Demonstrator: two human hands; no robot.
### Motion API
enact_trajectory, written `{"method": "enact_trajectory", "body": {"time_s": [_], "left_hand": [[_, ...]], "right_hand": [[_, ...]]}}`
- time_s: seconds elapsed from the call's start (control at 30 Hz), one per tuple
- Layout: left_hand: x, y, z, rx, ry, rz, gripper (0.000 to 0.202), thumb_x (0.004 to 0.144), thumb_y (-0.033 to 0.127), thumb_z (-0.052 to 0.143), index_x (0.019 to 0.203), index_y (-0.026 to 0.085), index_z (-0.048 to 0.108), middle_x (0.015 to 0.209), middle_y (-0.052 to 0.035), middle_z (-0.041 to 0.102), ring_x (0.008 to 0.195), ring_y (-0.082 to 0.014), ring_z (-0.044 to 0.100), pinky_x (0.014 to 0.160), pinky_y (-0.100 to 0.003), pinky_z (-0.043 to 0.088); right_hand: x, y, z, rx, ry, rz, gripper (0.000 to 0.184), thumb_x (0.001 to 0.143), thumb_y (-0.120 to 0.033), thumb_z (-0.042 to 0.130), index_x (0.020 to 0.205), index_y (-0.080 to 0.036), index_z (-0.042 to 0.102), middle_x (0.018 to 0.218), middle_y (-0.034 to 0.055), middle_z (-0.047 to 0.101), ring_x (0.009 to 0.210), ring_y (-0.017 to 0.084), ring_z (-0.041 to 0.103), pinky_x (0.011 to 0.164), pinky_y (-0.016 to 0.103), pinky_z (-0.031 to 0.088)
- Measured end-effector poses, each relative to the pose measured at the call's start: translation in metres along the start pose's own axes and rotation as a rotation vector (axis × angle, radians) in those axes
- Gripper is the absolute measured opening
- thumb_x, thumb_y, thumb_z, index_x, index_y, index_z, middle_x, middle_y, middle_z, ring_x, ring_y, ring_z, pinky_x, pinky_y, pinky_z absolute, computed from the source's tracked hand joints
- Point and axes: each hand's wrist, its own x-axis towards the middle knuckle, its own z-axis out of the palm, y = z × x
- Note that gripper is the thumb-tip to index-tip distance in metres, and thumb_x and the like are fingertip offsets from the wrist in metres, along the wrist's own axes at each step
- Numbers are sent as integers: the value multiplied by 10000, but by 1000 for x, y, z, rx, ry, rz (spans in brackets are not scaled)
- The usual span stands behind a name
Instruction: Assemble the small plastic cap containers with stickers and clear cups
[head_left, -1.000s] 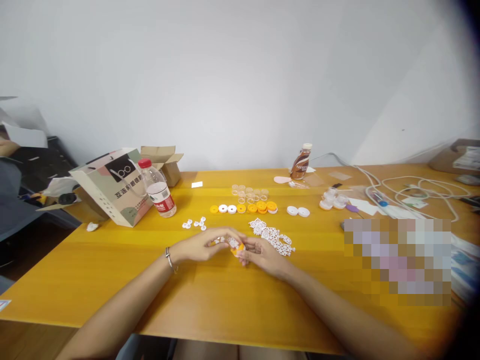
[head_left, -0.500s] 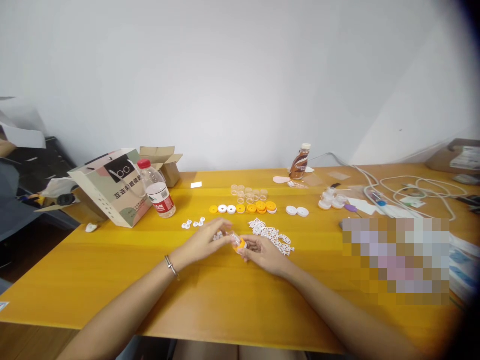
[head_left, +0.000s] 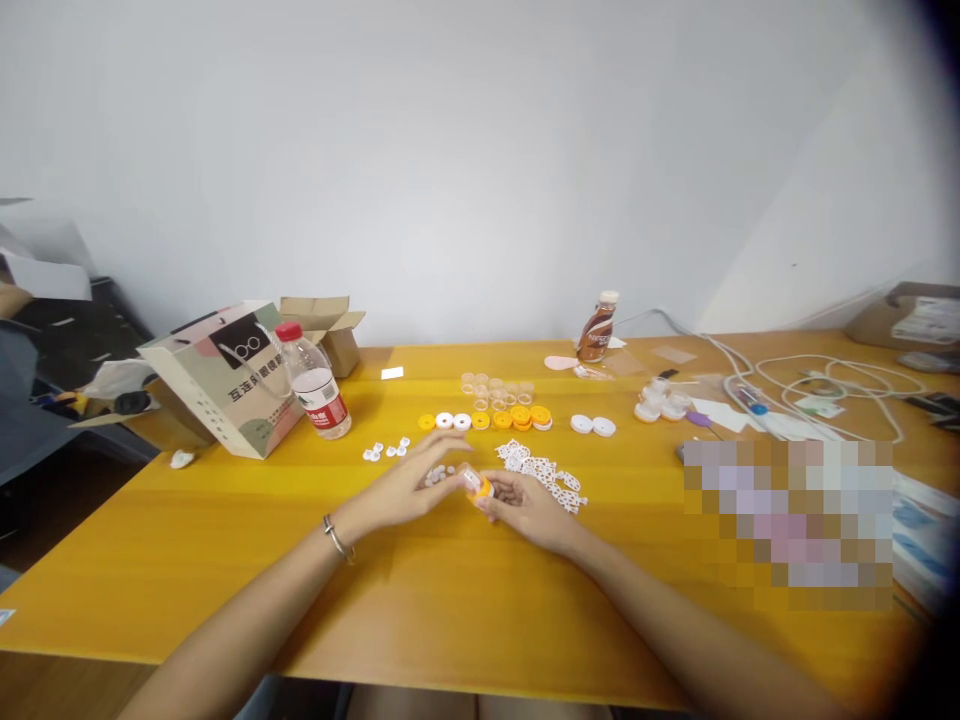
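My right hand [head_left: 529,510] is closed around a small clear cup with an orange and white base [head_left: 477,484], its clear end tilted toward the left. At that clear end is my left hand [head_left: 409,478], fingers stretched and apart, the thumb tip by the cup; whether it touches I cannot tell. Small round whitish pieces [head_left: 439,474] lie under the left fingers, partly hidden. White lacy cut-out pieces [head_left: 540,468] lie just beyond my right hand. Behind both hands runs a row of orange and white rings [head_left: 501,420], with several clear cups [head_left: 495,390] farther back.
On the left stand a water bottle [head_left: 315,385], a paper bag [head_left: 232,380] and a cardboard box [head_left: 326,330]. Small white parts [head_left: 386,450] lie nearer. White discs [head_left: 592,426], a brown drink bottle [head_left: 598,328], clear-topped assemblies [head_left: 662,400] and cables [head_left: 810,365] are toward the right.
My left fingers have lifted and spread away from the cup, showing more of the whitish pieces beneath. My right hand keeps its hold, almost unmoved.
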Motion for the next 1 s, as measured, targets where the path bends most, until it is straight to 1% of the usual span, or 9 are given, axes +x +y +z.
{"method": "enact_trajectory", "body": {"time_s": [0.1,0.17,0.23,0.3,0.37,0.43,0.67,0.83,1.0], "left_hand": [[-1,-1,-2,-5,-46,-45,251,827,353,419,1009,204,508,973,-57,564,885,-161,530,815,-306,409],[-2,-1,-4,-21,-48,18,286,817,345,441,1068,212,472,1052,-69,531,970,-166,497,870,-312,375],[-3,0,-4,-14,20,13,339,803,354,466,1108,209,436,1088,-78,514,1003,-169,478,875,-305,366],[-2,1,-2,14,42,-67,296,806,391,451,1020,190,489,959,-57,578,858,-153,535,760,-270,413],[-1,1,1,41,-4,-121,285,815,421,423,889,173,541,802,-24,613,693,-128,550,639,-233,417],[0,1,4,58,-30,-133,311,824,429,400,827,164,564,733,-10,622,632,-115,545,594,-218,403],[-2,2,8,-112,-39,-98,270,813,396,440,849,150,546,760,-19,631,652,-102,555,580,-197,417],[-5,10,6,-98,-2,-13,221,802,346,477,883,148,533,817,-35,612,709,-108,548,662,-227,440],[-5,13,6,-88,-10,12,205,806,330,471,880,148,532,813,-33,604,691,-102,535,661,-230,441]], "right_hand": [[0,1,0,23,-15,6,326,730,-387,557,964,-161,571,729,16,556,619,107,511,627,258,442],[-1,0,0,33,-26,18,318,725,-381,565,956,-163,574,733,17,564,624,111,517,630,258,440],[-2,-2,0,26,-21,12,312,723,-368,569,965,-170,573,738,11,570,627,107,513,632,250,430],[-2,-4,1,4,-21,2,296,726,-359,568,958,-176,575,742,4,570,628,102,502,629,239,418],[-3,-5,1,-9,-30,-4,271,731,-359,562,926,-172,583,740,3,566,626,100,496,622,233,411],[-3,-6,0,3,-40,0,257,739,-365,551,895,-164,588,726,6,562,619,101,497,615,233,412],[-7,-9,0,7,-88,-4,247,729,-373,556,842,-157,593,693,-2,532,591,92,450,587,219,379],[-10,-13,0,17,-103,-50,246,736,-357,553,868,-150,575,707,-9,494,623,92,432,599,213,359],[-10,-15,-2,-54,-140,-65,229,753,-345,531,874,-154,569,689,-14,473,612,91,416,590,216,350]]}}
